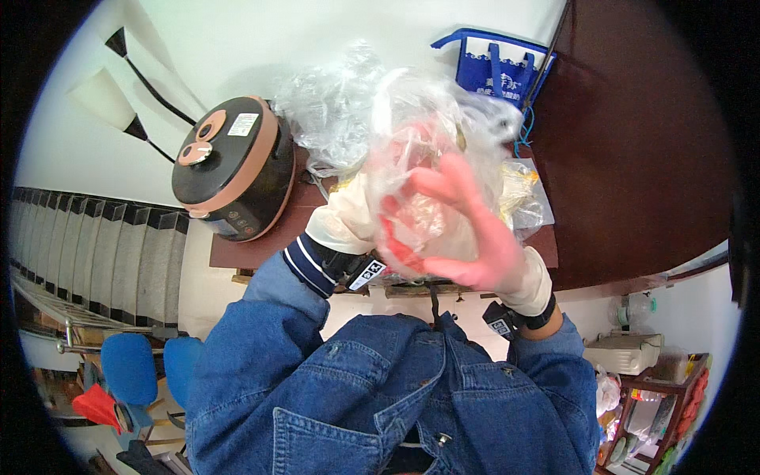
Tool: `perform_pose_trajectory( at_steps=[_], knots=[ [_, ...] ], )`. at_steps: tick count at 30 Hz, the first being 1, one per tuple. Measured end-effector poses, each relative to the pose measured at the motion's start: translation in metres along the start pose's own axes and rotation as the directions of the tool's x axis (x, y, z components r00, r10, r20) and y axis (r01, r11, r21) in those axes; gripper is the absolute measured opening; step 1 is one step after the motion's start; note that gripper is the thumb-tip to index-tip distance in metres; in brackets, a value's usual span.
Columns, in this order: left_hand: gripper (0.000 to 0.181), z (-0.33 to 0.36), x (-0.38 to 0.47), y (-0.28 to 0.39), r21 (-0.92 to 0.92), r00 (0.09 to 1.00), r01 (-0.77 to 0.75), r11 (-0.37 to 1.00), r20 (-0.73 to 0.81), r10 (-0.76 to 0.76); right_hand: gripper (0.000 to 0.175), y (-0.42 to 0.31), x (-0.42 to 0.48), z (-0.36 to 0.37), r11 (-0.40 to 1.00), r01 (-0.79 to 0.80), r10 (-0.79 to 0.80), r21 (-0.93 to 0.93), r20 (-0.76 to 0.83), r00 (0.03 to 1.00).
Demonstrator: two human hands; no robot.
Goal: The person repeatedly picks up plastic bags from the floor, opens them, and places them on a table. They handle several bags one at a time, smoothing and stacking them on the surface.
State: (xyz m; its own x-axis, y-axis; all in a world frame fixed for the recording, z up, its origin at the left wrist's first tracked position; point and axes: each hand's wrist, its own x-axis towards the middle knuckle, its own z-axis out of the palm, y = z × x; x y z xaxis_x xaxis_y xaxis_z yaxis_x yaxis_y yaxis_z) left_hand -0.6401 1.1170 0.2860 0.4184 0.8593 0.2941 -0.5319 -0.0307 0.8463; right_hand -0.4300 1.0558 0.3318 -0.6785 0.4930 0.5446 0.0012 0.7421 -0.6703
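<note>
A crumpled clear plastic bag (436, 228) is held up above the brown table, blurred by motion. My left hand (389, 228), in a pinkish glove with a pale cuff, is at the bag's left side; film covers most of it, and its fingers show only in part. On the right side, my right hand (484, 234) wears a pink glove. Its thumb and fingers curve apart around the bag, their tips against or just before the film; blur hides how firmly they touch. Pale, shiny wrinkles show inside the bag.
A black and copper-coloured electric cooker (234, 172) stands at the left. Behind the hands lies more clear plastic film (332, 110). A blue and white carrier bag (499, 68) bearing writing leans at the back. Yellowish packed material (519, 190) lies at the right. Stairs (101, 249) descend at far left.
</note>
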Motion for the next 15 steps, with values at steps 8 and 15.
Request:
perform_pose_trajectory(
  at_steps=[8,15],
  knots=[
    [0.051,-0.017,-0.013,-0.005,-0.473,0.973,-0.171,0.864,-0.220,0.072,0.088,-0.007,0.012,0.002,0.996,-0.060,0.081,0.072,-0.327,0.941],
    [0.067,0.024,-0.019,-0.002,-0.377,0.946,-0.318,0.870,-0.192,0.262,0.062,-0.007,0.043,0.026,0.869,0.082,-0.190,-0.487,-0.177,0.966]
  ],
)
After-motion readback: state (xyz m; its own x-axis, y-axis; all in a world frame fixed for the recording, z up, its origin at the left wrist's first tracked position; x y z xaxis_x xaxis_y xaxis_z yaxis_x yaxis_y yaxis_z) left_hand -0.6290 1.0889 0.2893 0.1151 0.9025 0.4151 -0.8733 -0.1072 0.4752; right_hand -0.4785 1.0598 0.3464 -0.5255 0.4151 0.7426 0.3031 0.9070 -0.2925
